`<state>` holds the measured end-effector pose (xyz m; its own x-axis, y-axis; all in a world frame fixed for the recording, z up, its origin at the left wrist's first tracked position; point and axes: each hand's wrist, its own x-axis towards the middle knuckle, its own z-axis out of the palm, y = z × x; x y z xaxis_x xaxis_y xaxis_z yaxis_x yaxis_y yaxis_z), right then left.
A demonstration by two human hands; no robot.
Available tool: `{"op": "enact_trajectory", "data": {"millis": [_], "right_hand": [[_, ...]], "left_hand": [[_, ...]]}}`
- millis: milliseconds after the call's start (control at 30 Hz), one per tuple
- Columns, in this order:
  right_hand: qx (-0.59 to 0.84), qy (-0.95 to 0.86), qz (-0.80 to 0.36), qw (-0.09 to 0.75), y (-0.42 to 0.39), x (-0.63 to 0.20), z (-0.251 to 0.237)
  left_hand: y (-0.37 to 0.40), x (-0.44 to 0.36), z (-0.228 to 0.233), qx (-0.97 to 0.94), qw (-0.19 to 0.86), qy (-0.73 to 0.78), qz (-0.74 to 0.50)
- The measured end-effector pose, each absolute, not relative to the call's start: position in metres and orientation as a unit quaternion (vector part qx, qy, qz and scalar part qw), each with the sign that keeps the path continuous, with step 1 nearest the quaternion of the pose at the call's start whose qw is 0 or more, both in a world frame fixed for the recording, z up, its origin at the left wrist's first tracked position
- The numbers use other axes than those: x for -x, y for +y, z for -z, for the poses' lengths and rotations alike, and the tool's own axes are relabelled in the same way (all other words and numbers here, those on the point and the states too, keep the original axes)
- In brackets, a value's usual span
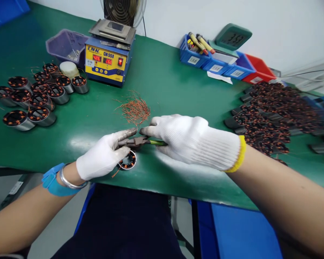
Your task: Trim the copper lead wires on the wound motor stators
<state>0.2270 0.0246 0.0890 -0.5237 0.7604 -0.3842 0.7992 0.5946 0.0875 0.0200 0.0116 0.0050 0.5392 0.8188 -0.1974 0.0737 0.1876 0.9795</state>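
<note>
Both hands wear white knit gloves. My left hand (104, 155) holds a small round motor stator (127, 161) with copper windings against the green mat near the front edge. My right hand (194, 140) grips cutting pliers (136, 141) with green-yellow handles, their jaws pointing left over the stator and touching my left fingertips. A copper wire end sticks out below the stator. A heap of cut copper wire scraps (133, 109) lies just behind the hands.
Several finished stators (32, 95) stand at the left. A blue-yellow solder pot (108, 54) and a purple bin (66, 45) sit behind. A large pile of stators (272, 115) fills the right. Blue and red bins (221, 59) line the wall.
</note>
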Motion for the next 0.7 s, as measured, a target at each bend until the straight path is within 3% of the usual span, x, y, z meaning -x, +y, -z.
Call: {"op": "enact_trajectory", "data": {"millis": [200, 700], "right_hand": [[-0.462, 0.854, 0.033, 0.237, 0.028, -0.220, -0.100], [-0.475, 0.845, 0.031, 0.245, 0.028, -0.223, -0.098]], "left_hand": [[0.011, -0.020, -0.002, -0.551, 0.681, 0.382, -0.294], [0.011, -0.021, -0.003, -0.554, 0.683, 0.386, -0.279]]}}
